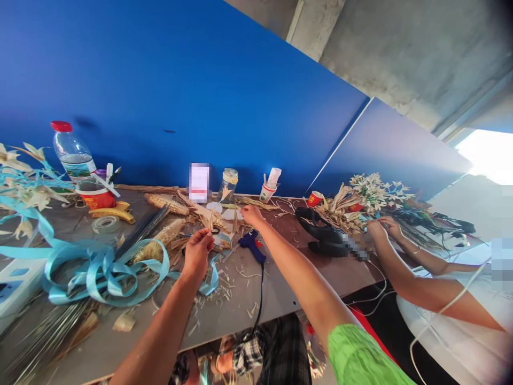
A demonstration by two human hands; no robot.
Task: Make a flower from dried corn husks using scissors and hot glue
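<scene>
My left hand (pixel 197 250) is closed in a pinch on a thin dark wire stem (pixel 200 233), held just above the table beside dried corn husks (pixel 208 216). My right hand (pixel 251 215) reaches farther back over the husk pile; its fingers are curled on a husk piece, though what they hold is too small to make out. A blue glue gun (pixel 251 243) lies on the table between my forearms, its black cord (pixel 259 299) trailing off the front edge. Light blue ribbon (pixel 96 267) loops across the table at my left.
Two corn cobs (pixel 166 203), a water bottle (pixel 72 152), a red cup (pixel 96 197), a tape roll (pixel 105 224), a glass jar (pixel 229 183) and paper cups (pixel 267 190) stand near the blue wall. At the right another person's hands (pixel 380 227) work on husk flowers (pixel 372 192).
</scene>
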